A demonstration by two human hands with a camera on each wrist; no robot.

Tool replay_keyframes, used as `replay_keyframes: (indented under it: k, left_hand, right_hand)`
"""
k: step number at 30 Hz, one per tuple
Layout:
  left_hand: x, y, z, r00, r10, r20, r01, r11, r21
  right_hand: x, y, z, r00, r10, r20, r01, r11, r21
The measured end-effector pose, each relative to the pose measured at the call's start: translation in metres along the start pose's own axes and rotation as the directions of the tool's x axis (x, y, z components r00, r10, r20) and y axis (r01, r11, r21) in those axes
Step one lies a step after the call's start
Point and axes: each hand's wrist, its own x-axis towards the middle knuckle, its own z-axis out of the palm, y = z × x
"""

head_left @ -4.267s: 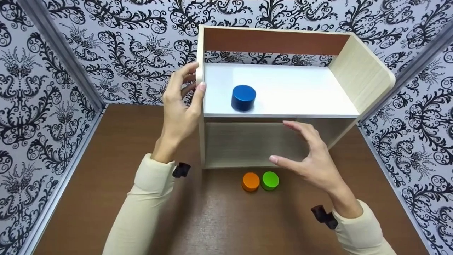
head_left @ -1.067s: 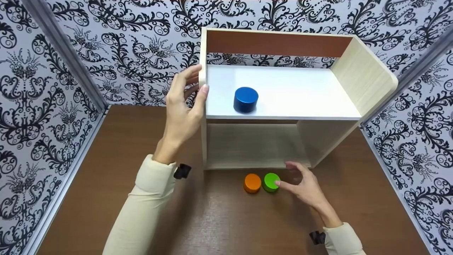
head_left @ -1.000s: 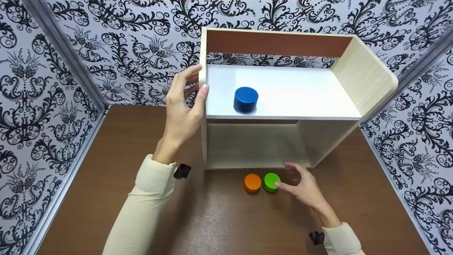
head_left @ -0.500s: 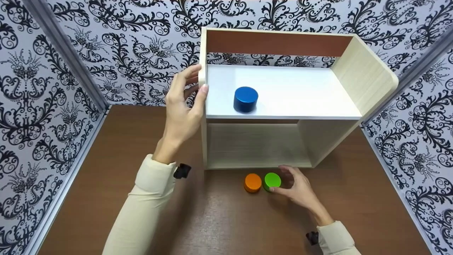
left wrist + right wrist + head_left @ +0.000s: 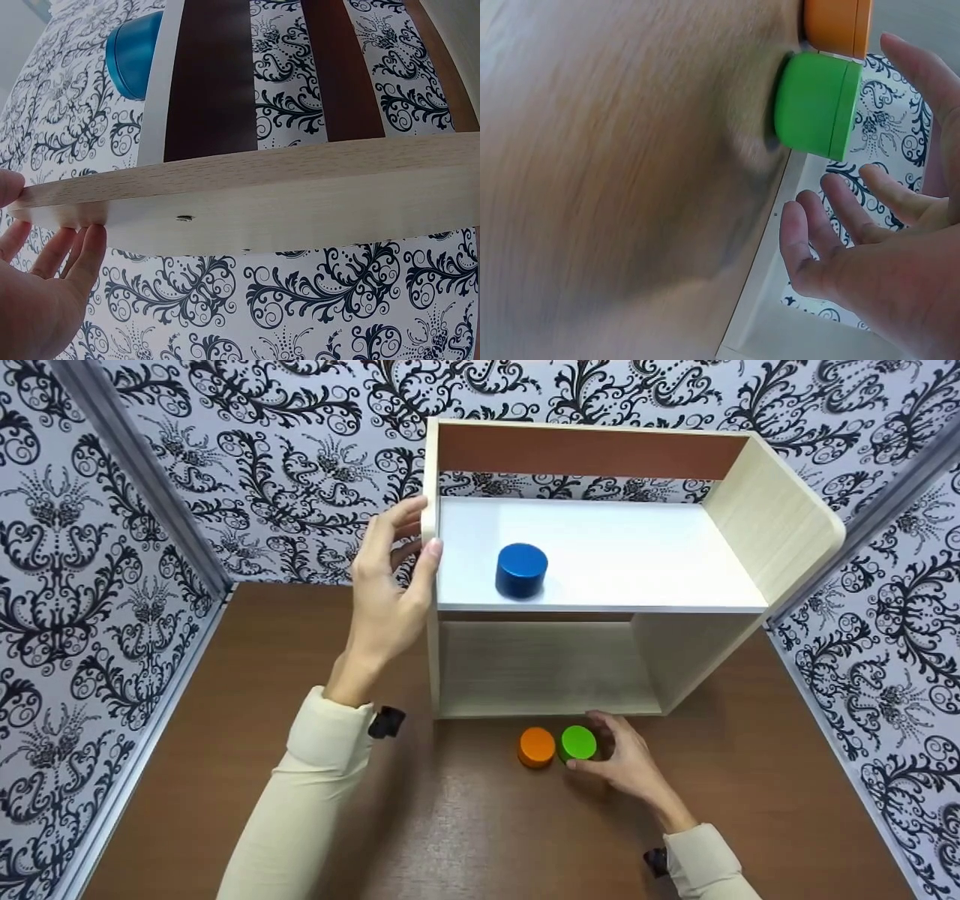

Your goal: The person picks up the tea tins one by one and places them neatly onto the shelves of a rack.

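In the head view my left hand [image 5: 386,600] grips the left side panel [image 5: 430,472] of a small wooden shelf unit, thumb in front and fingers behind. The left wrist view shows those fingers on the edge of the panel [image 5: 262,176]. My right hand [image 5: 630,761] is spread beside a green round lidded tub [image 5: 577,742] on the table, thumb and fingertips at its right side. Seen from the right wrist, the fingers are apart from the green tub [image 5: 816,105]. Just left of it stands an orange tub [image 5: 537,747]. A blue tub [image 5: 521,570] sits on the white shelf.
The white shelf board [image 5: 622,555] spans the unit above a lower compartment [image 5: 536,667]. Its right side panel [image 5: 776,517] slants outward in this view. Patterned walls [image 5: 285,472] surround the brown table [image 5: 450,825] on the left, back and right.
My right hand has come down from in front of the shelf to the green tub, then shifted slightly left around it. The left hand keeps its grip; the tubs stay put.
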Motion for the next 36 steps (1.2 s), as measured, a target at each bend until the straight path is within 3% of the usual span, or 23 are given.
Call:
replay_keyframes:
  k: [36]
  left_hand:
    - [-0.0001,-0.0007,-0.0002,1.000,-0.002,0.000,0.002,1.000,0.008]
  right_hand:
    - [0.0000,0.0063,0.0087,0.998,0.053,0.037,-0.050,0.997,-0.064]
